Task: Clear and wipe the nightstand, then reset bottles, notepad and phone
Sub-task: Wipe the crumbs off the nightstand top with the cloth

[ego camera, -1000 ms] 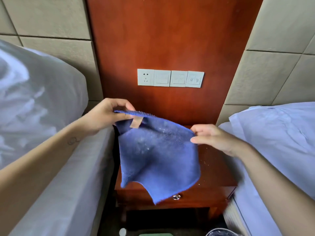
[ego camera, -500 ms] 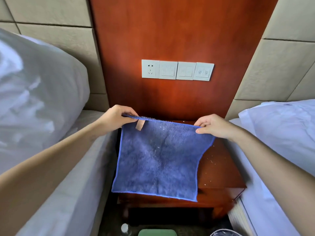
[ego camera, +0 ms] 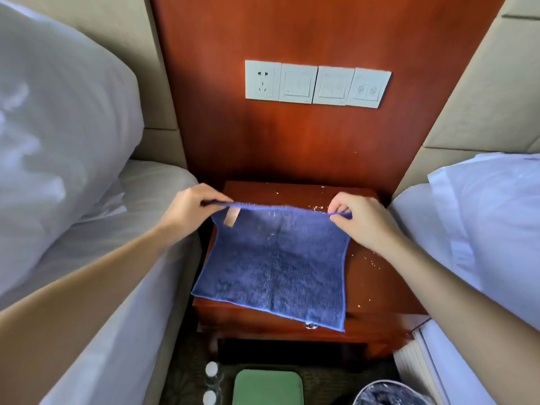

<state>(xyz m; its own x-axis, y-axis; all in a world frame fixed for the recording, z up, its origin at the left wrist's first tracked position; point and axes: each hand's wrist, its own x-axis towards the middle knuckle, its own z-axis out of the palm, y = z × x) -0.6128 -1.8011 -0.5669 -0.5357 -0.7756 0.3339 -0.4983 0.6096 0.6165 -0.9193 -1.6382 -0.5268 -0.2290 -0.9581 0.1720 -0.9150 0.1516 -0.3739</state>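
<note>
A blue microfibre cloth [ego camera: 274, 267] hangs spread out over the reddish wooden nightstand [ego camera: 377, 276]. My left hand [ego camera: 190, 209] pinches its top left corner, beside a tan label. My right hand [ego camera: 359, 220] pinches the top right corner. The cloth's lower edge drapes past the nightstand's front, near the drawer knob [ego camera: 311, 325]. White crumbs lie scattered on the bare right side and back of the nightstand top. Two bottle caps [ego camera: 211, 382] show on the floor below. No notepad or phone can be seen.
Beds flank the nightstand: a white pillow [ego camera: 58, 127] on the left, white bedding [ego camera: 482, 223] on the right. A socket and switch panel [ego camera: 317, 84] sits on the wood wall panel. On the floor are a green object [ego camera: 267, 387] and a lined bin [ego camera: 388, 394].
Both hands pulled the cloth flat by its top corners and lowered it onto the nightstand. The view tilted down and closer, showing the floor items.
</note>
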